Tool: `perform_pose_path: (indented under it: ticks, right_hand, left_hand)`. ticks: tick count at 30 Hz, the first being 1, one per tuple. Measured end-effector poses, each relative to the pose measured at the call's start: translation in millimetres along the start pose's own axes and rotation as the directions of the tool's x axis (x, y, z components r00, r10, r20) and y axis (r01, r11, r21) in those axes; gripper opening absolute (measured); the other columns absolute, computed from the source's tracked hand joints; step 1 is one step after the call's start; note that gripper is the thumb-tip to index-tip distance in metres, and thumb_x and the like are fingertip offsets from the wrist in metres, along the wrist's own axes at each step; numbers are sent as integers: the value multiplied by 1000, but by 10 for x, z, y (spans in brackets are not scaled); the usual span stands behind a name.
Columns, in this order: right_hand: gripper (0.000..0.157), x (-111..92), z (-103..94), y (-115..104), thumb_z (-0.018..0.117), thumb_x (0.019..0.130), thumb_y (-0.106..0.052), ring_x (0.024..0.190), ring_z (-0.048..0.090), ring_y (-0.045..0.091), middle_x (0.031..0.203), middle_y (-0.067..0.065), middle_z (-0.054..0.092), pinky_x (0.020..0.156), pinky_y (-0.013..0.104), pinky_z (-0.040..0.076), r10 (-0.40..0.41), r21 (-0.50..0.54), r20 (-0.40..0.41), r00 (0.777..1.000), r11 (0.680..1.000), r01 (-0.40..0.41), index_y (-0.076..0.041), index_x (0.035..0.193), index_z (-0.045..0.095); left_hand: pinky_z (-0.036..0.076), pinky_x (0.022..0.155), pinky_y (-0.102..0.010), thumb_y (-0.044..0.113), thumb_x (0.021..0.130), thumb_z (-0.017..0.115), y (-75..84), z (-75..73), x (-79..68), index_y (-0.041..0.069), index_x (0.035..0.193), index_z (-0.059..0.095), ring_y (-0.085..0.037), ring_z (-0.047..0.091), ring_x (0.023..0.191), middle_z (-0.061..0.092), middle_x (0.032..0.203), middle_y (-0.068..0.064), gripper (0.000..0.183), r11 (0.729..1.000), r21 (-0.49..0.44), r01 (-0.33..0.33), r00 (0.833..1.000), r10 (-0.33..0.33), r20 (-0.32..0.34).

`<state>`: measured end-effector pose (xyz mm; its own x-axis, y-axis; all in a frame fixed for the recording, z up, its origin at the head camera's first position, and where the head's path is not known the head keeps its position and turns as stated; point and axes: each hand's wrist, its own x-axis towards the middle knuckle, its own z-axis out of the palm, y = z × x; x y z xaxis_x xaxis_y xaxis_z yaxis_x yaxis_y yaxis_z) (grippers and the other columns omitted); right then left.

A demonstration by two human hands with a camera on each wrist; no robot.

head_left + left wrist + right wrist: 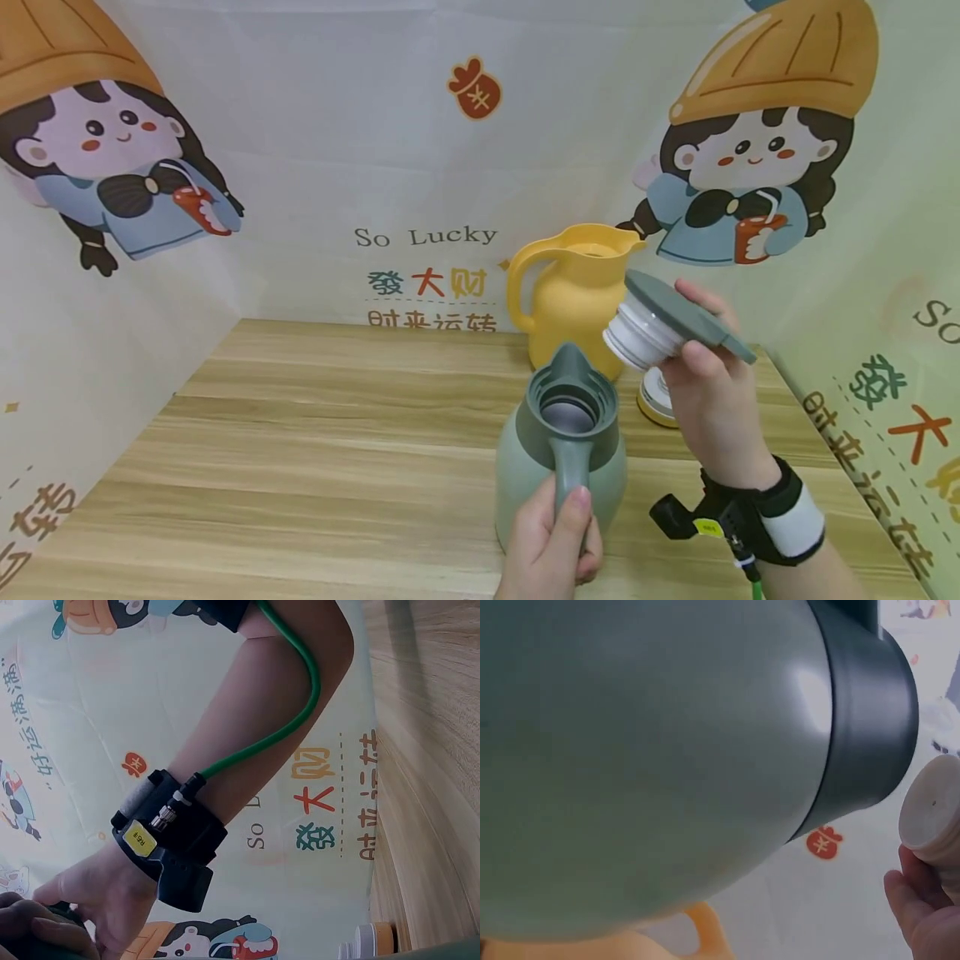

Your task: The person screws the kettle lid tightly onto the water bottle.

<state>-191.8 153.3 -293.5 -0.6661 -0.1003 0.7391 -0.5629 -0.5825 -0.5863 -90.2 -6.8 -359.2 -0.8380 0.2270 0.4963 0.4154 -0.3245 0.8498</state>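
Observation:
A sage-green thermos jug (510, 475) stands upright near the front of the table, its mouth uncovered and the dark inside showing. My left hand (551, 542) grips its handle (572, 467) from the front. Up and to the right, my right hand (712, 392) holds the jug's lid (675, 312), a grey-green disc with a white threaded plug (637, 337), tilted and apart from the mouth. In the right wrist view the green jug (652, 765) fills most of the picture, with the plug's white underside (930, 806) beside its neck.
Behind stands a yellow jug (573, 292), also without a lid. A white and yellow lid (656, 396) lies on the wooden table (300, 450), partly behind my right hand. Printed cloth walls (322, 125) enclose the back and sides.

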Motion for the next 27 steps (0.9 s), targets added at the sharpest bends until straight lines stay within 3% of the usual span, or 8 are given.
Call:
perform_pose_path:
  ticks: [7,14,21,27]
  right_hand:
    - [52,-33,144,-5,67,82,-7,120,37,35,133,24,38,97,34,35,-126,-153,99,987,978,140,6,125,41]
    - [50,-68,201,55,70,81,-14,118,35,38,133,25,36,93,34,38,-73,-340,163,984,932,126,2,123,47]
    - [53,-96,214,137,71,81,-21,116,36,39,131,29,35,91,34,36,-81,-428,233,969,886,177,5,121,47]
    - [52,-134,225,163,70,82,-23,116,37,37,130,30,34,89,33,36,-61,-496,267,962,847,192,4,120,47]
  left_hand:
    - [26,38,-14,2,100,31,-4,-2,-7,-3,75,38,-4,33,41,33,44,-14,26,1000,0,-2,1000,2,-5]
    - [23,34,-15,0,99,29,-33,3,1,-1,74,37,-3,31,39,31,42,-12,27,998,-4,-58,998,58,-6]
    - [24,36,-14,2,100,30,-24,6,-1,-1,75,37,-3,32,41,32,43,-14,26,1000,4,-16,1000,17,-10]
    - [25,34,-15,0,100,29,-42,3,10,-2,75,37,-4,31,40,32,43,-13,26,998,-10,-65,998,65,8]
